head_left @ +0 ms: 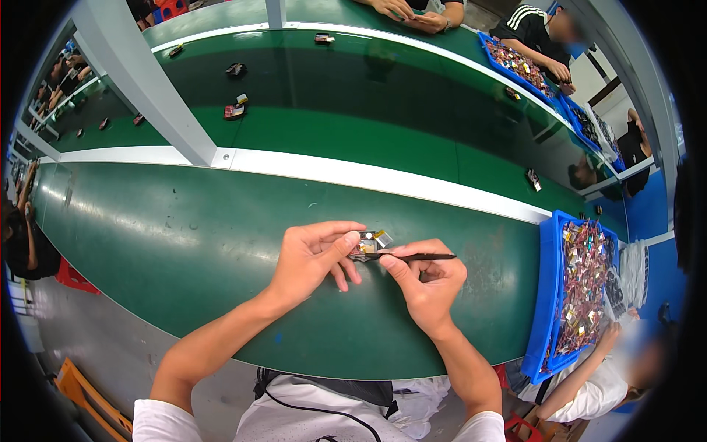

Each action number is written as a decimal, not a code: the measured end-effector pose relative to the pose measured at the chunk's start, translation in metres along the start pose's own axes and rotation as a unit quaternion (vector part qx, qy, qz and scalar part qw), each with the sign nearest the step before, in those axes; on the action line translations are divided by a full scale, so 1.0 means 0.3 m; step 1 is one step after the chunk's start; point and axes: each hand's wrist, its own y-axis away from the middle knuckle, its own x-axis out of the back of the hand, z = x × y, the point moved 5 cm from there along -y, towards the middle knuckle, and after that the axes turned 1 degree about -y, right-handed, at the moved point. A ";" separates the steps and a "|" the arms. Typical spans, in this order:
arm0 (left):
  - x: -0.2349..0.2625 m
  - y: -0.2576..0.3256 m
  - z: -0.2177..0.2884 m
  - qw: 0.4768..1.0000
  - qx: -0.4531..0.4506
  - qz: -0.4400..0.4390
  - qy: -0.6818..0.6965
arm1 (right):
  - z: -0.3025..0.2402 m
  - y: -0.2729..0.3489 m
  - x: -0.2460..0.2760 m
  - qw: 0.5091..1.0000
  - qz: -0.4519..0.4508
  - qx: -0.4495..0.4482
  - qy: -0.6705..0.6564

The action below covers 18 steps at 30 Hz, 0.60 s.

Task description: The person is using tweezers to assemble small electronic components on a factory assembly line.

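Over the green worktable [221, 243], my left hand [311, 256] pinches a small electronic device [367, 245] between thumb and fingers. A little silver battery pack with yellow tape [383, 238] sticks out at the device's upper right. My right hand [431, 283] is closed round a slim black stick-like tool [431, 257], held nearly level. Its left tip reaches the lower edge of the device; whether it is a pair of tweezers or a pry stick I cannot make out. The fine parts inside the device are too small to tell.
To the right, a blue tray [546, 287] holds a heap of wired parts. Beyond a white rail [309, 174] runs a green belt [331, 140] with several small devices, one of them [234, 110] fairly near. A grey post [140, 81] rises at left. Other people sit around.
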 end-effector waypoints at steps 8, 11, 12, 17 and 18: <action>0.002 0.002 -0.001 1.000 0.003 0.000 0.012 | -0.019 0.009 -0.010 0.993 -0.010 0.099 0.058; 0.003 0.005 0.003 1.000 -0.003 0.000 0.015 | -0.022 0.008 -0.010 0.995 -0.010 0.083 0.063; 0.000 0.008 0.006 1.000 -0.002 0.004 0.011 | -0.019 0.008 -0.009 0.996 -0.010 0.068 0.064; -0.010 0.019 0.009 1.000 -0.016 0.018 -0.008 | -0.019 0.009 -0.006 0.996 -0.002 0.061 0.066; -0.012 0.021 0.011 0.999 -0.028 0.024 -0.018 | -0.021 0.009 -0.005 0.996 -0.002 0.062 0.068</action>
